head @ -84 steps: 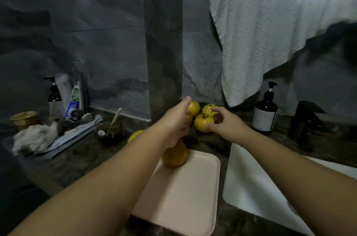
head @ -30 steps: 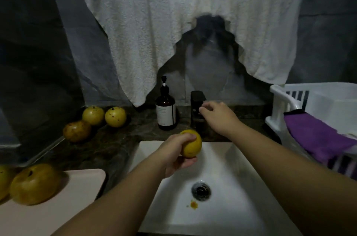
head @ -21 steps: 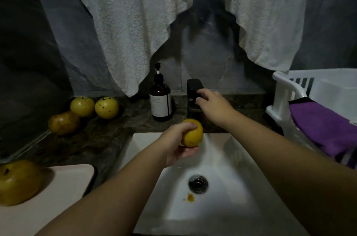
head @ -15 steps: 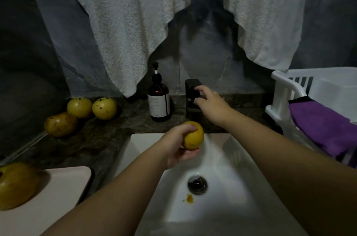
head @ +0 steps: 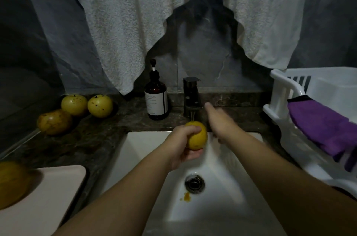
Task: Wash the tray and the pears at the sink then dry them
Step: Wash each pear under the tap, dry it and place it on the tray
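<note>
Five pears (head: 196,135) showing around one sink (head: 146,150)

One tray (head: 48,193) is sitting at eight o'clock, one soap bottle (head: 156,98) and one faucet (head: 191,96) at twelve, one basket (head: 286,89) holding one purple cloth (head: 324,125) at three.

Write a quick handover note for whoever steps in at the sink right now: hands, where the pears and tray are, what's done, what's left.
Left hand grips one pear under the running faucet, over the sink. Right hand is open and blurred beside the faucet, holding nothing.
Three pears wait on the counter; one more sits on the tray at left.
Done: water on, first pear under it.
Left: other pears, tray, drying.
</note>
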The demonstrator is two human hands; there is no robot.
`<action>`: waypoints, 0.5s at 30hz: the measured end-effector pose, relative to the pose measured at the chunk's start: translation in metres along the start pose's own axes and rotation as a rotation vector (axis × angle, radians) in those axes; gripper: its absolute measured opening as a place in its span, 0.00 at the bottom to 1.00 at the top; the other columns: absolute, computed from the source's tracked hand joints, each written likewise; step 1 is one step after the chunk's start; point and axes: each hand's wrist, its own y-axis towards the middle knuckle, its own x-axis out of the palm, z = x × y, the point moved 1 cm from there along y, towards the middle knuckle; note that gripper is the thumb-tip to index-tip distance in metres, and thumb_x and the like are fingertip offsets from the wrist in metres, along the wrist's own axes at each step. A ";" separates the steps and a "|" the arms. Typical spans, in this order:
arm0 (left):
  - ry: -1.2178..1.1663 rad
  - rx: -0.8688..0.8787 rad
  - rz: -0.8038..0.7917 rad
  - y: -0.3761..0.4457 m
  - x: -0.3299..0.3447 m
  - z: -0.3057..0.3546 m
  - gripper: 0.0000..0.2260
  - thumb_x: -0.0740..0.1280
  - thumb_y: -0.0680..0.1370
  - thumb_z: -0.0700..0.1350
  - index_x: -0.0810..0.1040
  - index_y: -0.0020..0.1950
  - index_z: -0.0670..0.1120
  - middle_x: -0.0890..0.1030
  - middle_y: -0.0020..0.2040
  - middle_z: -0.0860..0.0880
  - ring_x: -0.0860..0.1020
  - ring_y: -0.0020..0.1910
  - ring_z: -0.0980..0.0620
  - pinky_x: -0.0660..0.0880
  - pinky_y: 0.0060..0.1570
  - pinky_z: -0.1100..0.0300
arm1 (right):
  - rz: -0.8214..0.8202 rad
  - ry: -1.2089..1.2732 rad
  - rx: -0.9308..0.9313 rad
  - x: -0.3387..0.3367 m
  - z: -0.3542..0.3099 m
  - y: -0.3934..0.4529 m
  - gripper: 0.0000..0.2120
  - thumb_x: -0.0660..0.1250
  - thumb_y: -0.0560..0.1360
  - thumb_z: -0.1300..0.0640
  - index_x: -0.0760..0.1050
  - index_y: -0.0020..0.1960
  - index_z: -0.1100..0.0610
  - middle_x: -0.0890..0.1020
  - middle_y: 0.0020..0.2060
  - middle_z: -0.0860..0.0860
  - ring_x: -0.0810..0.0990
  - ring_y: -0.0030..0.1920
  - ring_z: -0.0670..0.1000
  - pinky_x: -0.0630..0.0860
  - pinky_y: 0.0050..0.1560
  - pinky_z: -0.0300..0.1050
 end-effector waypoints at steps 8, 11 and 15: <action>0.212 0.018 0.082 0.012 0.001 -0.008 0.28 0.54 0.79 0.74 0.77 0.60 0.53 0.86 0.44 0.43 0.84 0.39 0.47 0.77 0.42 0.56 | -0.329 0.243 0.079 0.022 0.042 -0.013 0.24 0.58 0.79 0.33 0.71 0.66 0.49 0.84 0.44 0.59 0.82 0.35 0.53 0.67 0.28 0.41; 0.291 0.068 0.092 0.017 0.002 -0.010 0.31 0.53 0.79 0.74 0.76 0.63 0.51 0.85 0.47 0.44 0.82 0.45 0.46 0.78 0.43 0.54 | -0.344 0.232 0.066 0.025 0.045 -0.015 0.25 0.56 0.79 0.30 0.69 0.68 0.44 0.83 0.42 0.57 0.82 0.33 0.52 0.69 0.26 0.40; 0.354 0.118 0.128 0.018 0.001 -0.011 0.32 0.50 0.80 0.74 0.73 0.67 0.51 0.82 0.56 0.41 0.83 0.48 0.44 0.81 0.44 0.52 | -0.309 0.169 0.039 0.029 0.042 -0.017 0.26 0.53 0.78 0.27 0.71 0.63 0.44 0.81 0.40 0.57 0.78 0.29 0.52 0.68 0.27 0.41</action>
